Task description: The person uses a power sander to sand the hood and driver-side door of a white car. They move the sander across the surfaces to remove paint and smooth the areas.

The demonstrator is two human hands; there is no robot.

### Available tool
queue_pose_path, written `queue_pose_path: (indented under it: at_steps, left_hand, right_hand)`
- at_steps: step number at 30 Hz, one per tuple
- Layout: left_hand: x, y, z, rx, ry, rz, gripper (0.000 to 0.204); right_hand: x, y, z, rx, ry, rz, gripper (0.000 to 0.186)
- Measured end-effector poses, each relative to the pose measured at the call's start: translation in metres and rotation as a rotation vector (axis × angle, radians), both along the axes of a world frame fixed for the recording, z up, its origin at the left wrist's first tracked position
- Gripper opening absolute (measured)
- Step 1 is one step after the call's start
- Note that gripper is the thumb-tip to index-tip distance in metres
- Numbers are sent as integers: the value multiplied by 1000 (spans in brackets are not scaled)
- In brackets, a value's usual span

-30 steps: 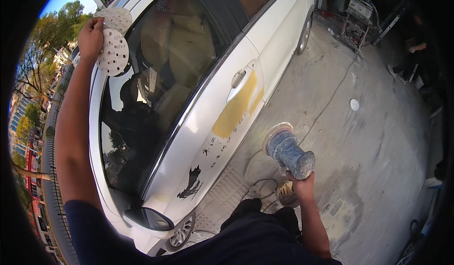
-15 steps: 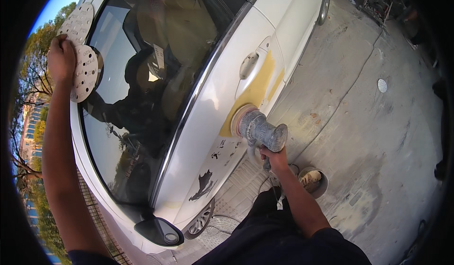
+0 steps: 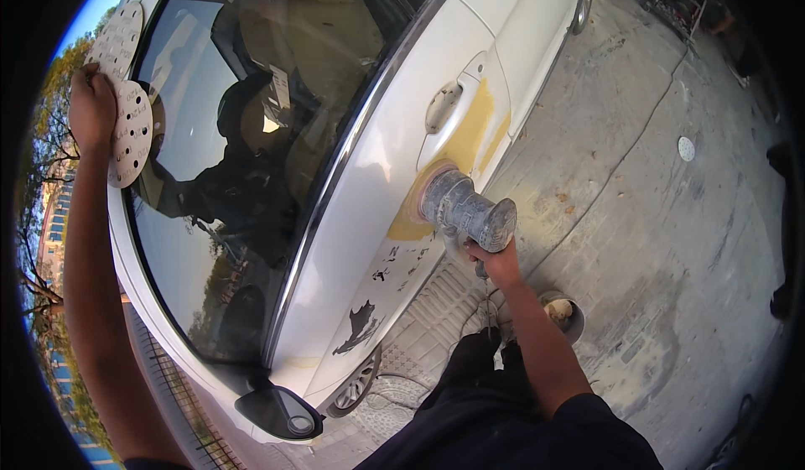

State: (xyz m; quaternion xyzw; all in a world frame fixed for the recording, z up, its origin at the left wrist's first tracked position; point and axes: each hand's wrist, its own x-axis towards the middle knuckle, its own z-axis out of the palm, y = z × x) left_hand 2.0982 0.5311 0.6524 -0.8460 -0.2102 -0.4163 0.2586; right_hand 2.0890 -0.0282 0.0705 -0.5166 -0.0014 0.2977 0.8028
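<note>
Sander (image 3: 461, 207) against yellow patch (image 3: 472, 139), short of door's rear edge (image 3: 504, 73); floor (image 3: 637, 244) rightward.

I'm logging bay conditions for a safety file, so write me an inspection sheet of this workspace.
Surface: white car door, bearing a yellow patch and worn dark markings.
Job's things: power sander, its round pad at the yellow patch; two perforated discs at the roof edge.
Clutter: loose pale disc and round container on the grey floor.
Hands: right hand grips the sander; left hand holds the perforated discs.
Cables: thin cord near the wheel; the long dark floor line may be cable or joint, cannot tell.
Surroundings: trees and railing beyond the car.
</note>
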Motion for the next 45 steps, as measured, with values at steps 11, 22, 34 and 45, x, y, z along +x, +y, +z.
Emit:
queue_pose_path:
  at_steps: [11,22,34,45]
  left_hand:
    - [1,5,4,-12,3,27,39]
    - [1,18,8,-2,13,45,40]
    - [1,12,5,11,1,46,40]
    - [0,10,4,23,-4,48,42]
  right_hand:
    - [8,-7,-3,-66,-3,36,38]
    - [11,-10,-2,-53,-92,62,52]
    - [25,-17,-10,-128,-118,101,57]
    - [32,-22,2,-192,-215,88,47]
